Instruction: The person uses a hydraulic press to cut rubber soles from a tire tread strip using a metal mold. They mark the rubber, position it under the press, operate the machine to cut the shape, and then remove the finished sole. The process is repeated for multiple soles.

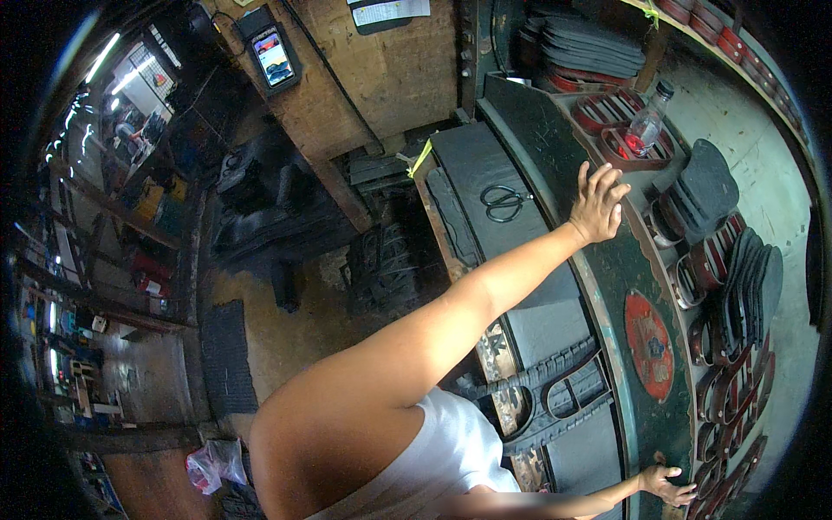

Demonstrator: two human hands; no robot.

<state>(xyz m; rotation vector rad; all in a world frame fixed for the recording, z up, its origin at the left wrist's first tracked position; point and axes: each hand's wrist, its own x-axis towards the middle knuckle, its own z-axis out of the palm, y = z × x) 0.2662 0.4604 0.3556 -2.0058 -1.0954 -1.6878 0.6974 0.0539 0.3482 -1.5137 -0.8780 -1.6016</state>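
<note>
My left hand [598, 204] rests at the inner edge of a shelf on a dark green machine beam [572, 165], its fingers spread and nothing in them. Lower down, my right hand [667, 485] lies on the same beam's edge, fingers apart, close to several sole-shaped metal cutting dies [715, 416]. Between my arms, a black rubber sheet [572, 386] with sole-shaped holes lies across the machine bed [555, 321]. Black-handled scissors [504, 204] lie on the bed beyond my left forearm. A clear bottle [650, 119] with red contents stands among dies near my left hand.
Stacks of dark sole pieces [752, 290] and a grey sole stack [704, 186] sit along the shelf. More sheets [589, 48] are piled at the back. A phone [273, 59] hangs on the wooden panel [390, 78]. Dark material [269, 208] heaps on the floor at left.
</note>
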